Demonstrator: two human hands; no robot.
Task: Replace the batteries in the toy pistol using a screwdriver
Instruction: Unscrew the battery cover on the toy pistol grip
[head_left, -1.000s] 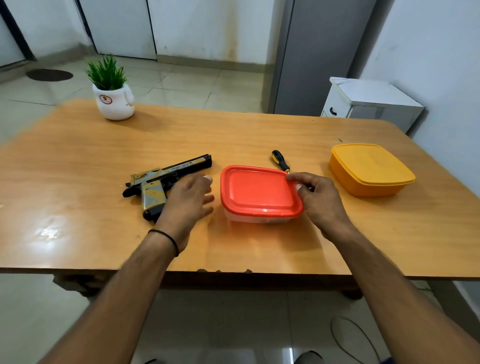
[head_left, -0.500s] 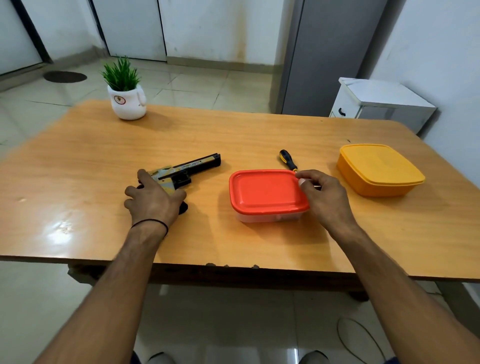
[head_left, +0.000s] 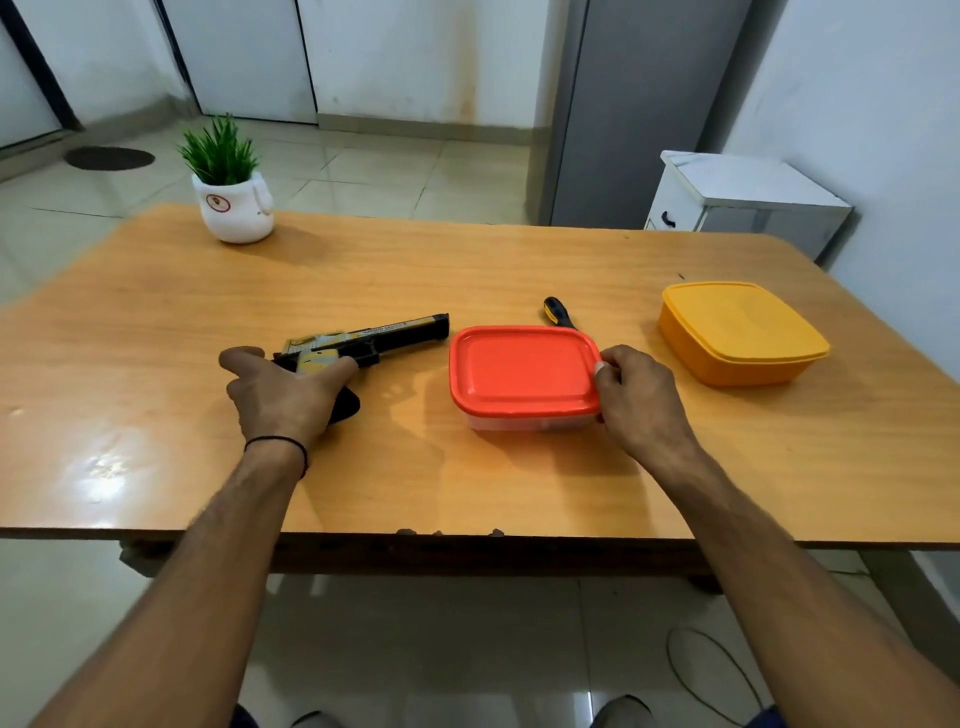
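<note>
Wooden table (head_left: 156, 364), potted plant (head_left: 231, 192) far left, left hand (head_left: 283, 400) wrapped over the grip of the toy pistol (head_left: 395, 335) lying left of centre, red-lidded box (head_left: 522, 371), screwdriver (head_left: 558, 312) just behind it, right hand (head_left: 636, 400) pinching the lid's right edge, orange box (head_left: 737, 332) right.

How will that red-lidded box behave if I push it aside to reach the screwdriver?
The red-lidded box looks like thin plastic, so probably light; contents can't be seen. On the glossy table it should slide rather than tip, being low and wide. The right hand pinches its lid edge, which may flex or pop off if lifted there.
</note>
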